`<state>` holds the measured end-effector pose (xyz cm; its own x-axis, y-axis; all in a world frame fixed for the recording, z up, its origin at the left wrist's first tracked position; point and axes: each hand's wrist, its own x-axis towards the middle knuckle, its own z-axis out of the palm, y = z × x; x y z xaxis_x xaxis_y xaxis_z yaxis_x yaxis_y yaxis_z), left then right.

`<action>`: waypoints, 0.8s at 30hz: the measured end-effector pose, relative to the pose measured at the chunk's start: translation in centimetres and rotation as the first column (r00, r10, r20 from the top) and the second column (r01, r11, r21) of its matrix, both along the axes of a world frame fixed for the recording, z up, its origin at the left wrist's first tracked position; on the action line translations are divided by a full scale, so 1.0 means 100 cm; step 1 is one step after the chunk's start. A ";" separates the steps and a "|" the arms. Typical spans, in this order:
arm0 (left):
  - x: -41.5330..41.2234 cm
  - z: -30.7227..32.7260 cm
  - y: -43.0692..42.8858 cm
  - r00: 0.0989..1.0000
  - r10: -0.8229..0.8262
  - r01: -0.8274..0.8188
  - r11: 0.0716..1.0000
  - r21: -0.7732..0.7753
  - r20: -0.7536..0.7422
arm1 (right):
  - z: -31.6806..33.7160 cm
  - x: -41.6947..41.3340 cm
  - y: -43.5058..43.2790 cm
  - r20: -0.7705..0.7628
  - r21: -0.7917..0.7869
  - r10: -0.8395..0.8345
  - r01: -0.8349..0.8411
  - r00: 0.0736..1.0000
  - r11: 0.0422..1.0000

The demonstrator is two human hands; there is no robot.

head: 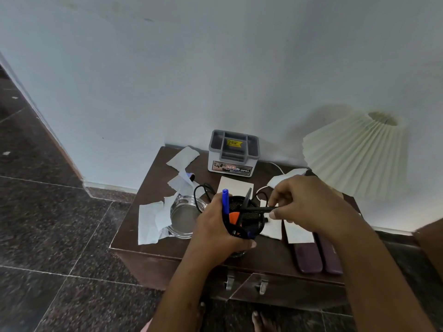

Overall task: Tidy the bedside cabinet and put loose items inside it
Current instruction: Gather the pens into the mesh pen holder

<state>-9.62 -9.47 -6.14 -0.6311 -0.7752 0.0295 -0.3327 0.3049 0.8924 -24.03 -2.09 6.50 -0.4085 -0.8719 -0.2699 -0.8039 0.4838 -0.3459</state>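
Observation:
My left hand [213, 232] grips a black mesh pen holder [249, 219] above the front of the dark wooden bedside cabinet [148, 245]. A blue pen [224, 200], something orange and dark pens stand in the holder. My right hand [309, 207] pinches a black pen [257, 209] that lies across the holder's rim. Torn white paper pieces [153, 221] lie on the cabinet's left side, next to a round glass ashtray [184, 216]. More white sheets [297, 231] lie under my right hand. A black cable [201, 190] loops behind the holder.
A grey-and-white plastic organiser box [233, 152] stands at the back against the wall. A pleated white lamp shade [357, 152] rises at the right. Two purple flat cases [318, 255] lie at the front right. Cabinet door handles [262, 286] show below. Dark tiled floor lies left.

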 end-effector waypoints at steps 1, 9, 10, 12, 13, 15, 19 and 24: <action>0.000 0.000 0.000 1.000 -0.001 0.001 1.000 -0.005 -0.001 | 0.004 0.001 0.000 -0.041 0.023 0.001 0.000 0.999 1.000; -0.002 0.001 0.002 1.000 -0.027 0.027 1.000 -0.002 -0.011 | -0.016 0.022 -0.008 -0.264 -0.037 0.027 -0.038 0.964 0.999; -0.002 0.001 0.003 1.000 -0.026 0.026 1.000 -0.001 -0.015 | -0.022 0.025 -0.011 -0.221 -0.114 0.020 -0.046 0.975 0.992; -0.002 0.002 0.003 1.000 -0.017 0.017 1.000 0.002 -0.027 | -0.032 0.028 -0.017 -0.149 -0.299 -0.006 -0.039 0.989 0.953; -0.001 0.003 0.002 0.999 -0.008 0.008 1.000 0.007 -0.039 | -0.037 0.028 -0.019 -0.124 -0.372 -0.010 -0.037 0.992 0.928; 0.000 0.004 0.001 0.997 0.016 -0.014 1.000 0.023 -0.078 | -0.046 0.026 -0.022 -0.052 -0.454 0.013 -0.035 0.999 0.890; 0.004 0.007 -0.002 0.985 0.076 -0.071 0.997 0.036 -0.156 | -0.059 0.021 -0.024 -0.007 -0.531 0.024 -0.024 1.000 0.847; 0.008 0.018 -0.003 0.935 0.240 -0.232 0.971 0.060 -0.262 | -0.065 0.020 -0.027 0.203 -0.512 0.126 -0.005 0.971 0.859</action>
